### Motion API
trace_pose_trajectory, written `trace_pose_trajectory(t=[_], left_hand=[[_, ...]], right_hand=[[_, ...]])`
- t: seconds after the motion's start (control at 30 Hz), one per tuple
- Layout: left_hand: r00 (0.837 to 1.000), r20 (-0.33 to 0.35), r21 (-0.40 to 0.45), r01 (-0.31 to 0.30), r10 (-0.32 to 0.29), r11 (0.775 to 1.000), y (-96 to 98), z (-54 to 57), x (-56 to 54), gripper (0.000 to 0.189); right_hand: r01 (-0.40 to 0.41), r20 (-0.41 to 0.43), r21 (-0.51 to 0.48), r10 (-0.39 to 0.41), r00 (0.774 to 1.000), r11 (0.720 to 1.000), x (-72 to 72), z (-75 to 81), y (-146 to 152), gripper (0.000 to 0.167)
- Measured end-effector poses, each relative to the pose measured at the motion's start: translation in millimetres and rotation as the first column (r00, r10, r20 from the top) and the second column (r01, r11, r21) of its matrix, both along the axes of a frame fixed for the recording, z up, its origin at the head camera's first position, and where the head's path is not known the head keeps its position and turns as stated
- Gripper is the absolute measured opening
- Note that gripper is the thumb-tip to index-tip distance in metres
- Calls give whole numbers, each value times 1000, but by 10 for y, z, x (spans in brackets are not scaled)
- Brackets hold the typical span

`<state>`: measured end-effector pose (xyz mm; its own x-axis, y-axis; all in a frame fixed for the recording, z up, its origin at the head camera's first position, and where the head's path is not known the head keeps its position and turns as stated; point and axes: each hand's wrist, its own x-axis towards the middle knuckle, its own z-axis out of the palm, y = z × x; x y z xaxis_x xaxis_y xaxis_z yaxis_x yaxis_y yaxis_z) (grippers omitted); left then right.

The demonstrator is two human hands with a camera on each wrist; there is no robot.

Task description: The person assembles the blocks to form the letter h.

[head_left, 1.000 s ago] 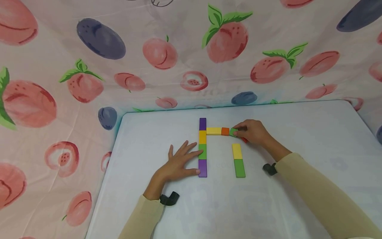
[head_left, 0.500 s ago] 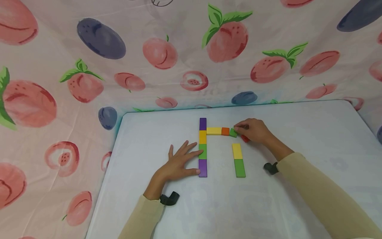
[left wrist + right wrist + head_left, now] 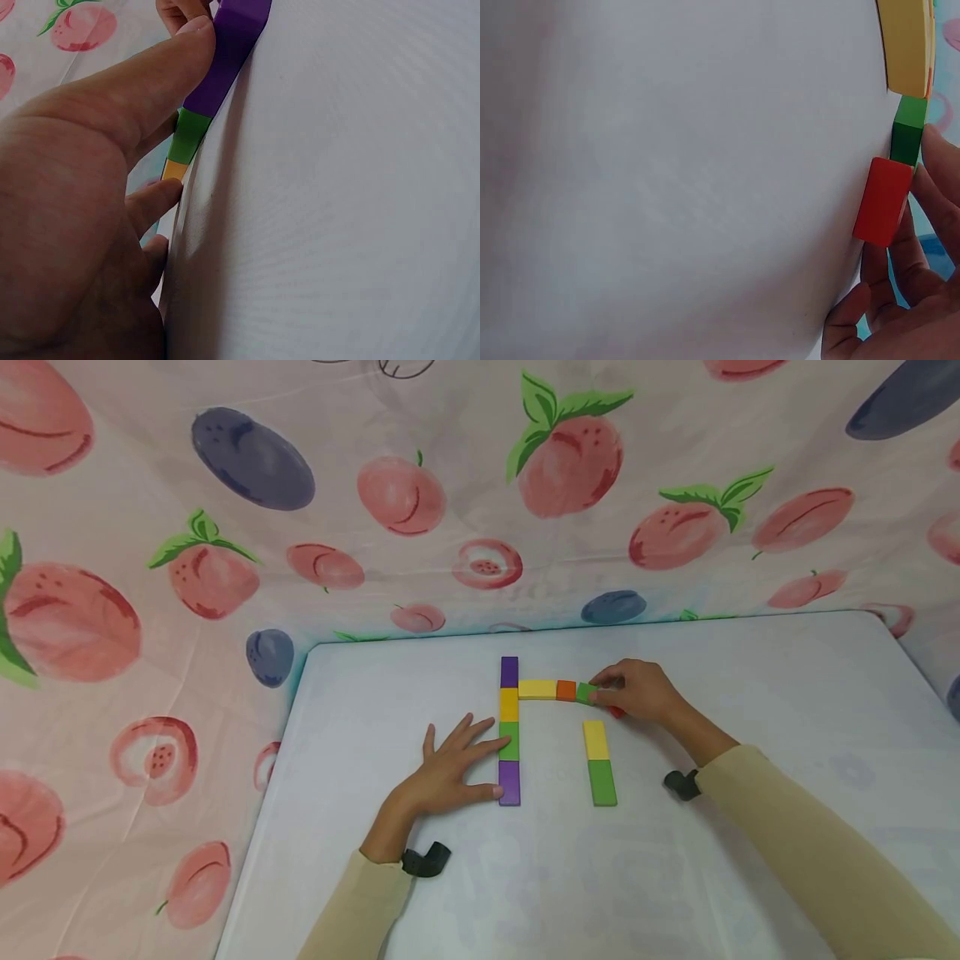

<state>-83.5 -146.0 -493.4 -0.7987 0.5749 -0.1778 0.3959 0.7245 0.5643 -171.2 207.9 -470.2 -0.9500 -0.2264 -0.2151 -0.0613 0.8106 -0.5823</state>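
My left hand (image 3: 442, 777) lies with fingers spread against the left side of an upright column of blocks. Its thumb touches the near purple block (image 3: 510, 783), and a fingertip rests on the long green block (image 3: 506, 752). Farther up the column are an orange-yellow block (image 3: 509, 704) and a dark purple block (image 3: 509, 672). A row runs right from the column: a yellow block (image 3: 537, 690), an orange block (image 3: 566, 691) and a small green block (image 3: 583, 692). My right hand (image 3: 637, 689) pinches that green block at its right end. A red block (image 3: 883, 202), mostly hidden in the head view, sits beside these fingers.
Below the row, a yellow block (image 3: 596, 740) and a green block (image 3: 602, 783) lie end to end, slightly tilted. The white table (image 3: 720, 877) meets a fruit-patterned cloth (image 3: 420, 560) at its back and left edges.
The right fingers drew back slightly from the small green block, then returned to it. That block twisted, and now sits straighter against the orange one. The left hand stays still.
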Motion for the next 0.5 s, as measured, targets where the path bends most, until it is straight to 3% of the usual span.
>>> trace_pose_trajectory(t=[0.5], left_hand=[[1000, 3, -7, -6, 6, 1000, 10, 16, -3, 74]], right_hand=[[2, 4, -6, -2, 1000, 1000, 19, 38, -8, 34]])
